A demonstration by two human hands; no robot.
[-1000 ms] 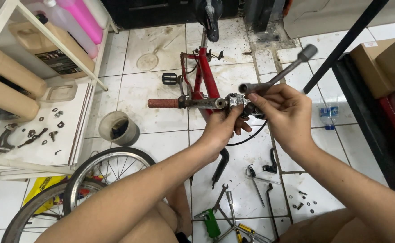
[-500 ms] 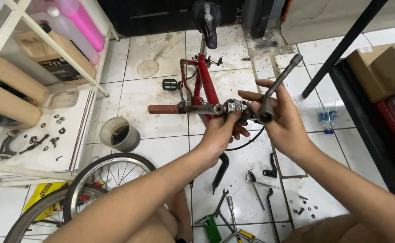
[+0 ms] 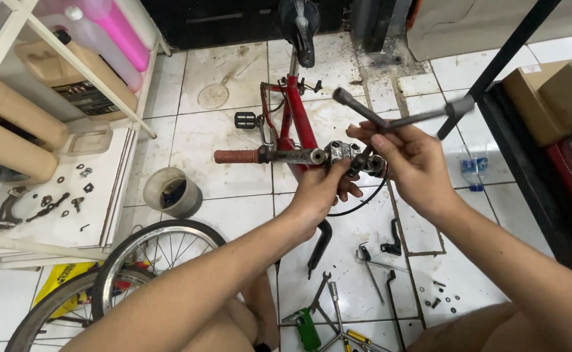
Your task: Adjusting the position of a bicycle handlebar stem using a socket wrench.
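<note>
A small red bicycle frame (image 3: pixel 297 117) stands in front of me, its saddle (image 3: pixel 301 26) at the far end. My left hand (image 3: pixel 322 189) grips the metal stem clamp (image 3: pixel 338 151) at the middle of the handlebar, whose brown-red grip (image 3: pixel 236 156) sticks out to the left. My right hand (image 3: pixel 410 156) holds a grey multi-arm socket wrench (image 3: pixel 397 118), one arm down on the clamp, the other arms raised above the fingers. A black cable (image 3: pixel 358 203) loops under the clamp.
Loose wrenches (image 3: pixel 371 270), a green tool (image 3: pixel 308 329) and small bolts lie on the tiled floor near my knees. A bicycle wheel (image 3: pixel 142 274) is at lower left, a grey cup (image 3: pixel 172 193) beside it. Jugs and a shelf stand left, cardboard boxes (image 3: pixel 553 91) right.
My right hand has turned the socket wrench on the clamp, so its raised arms swung from pointing up-right to lying across above my fingers. The left hand stayed on the clamp.
</note>
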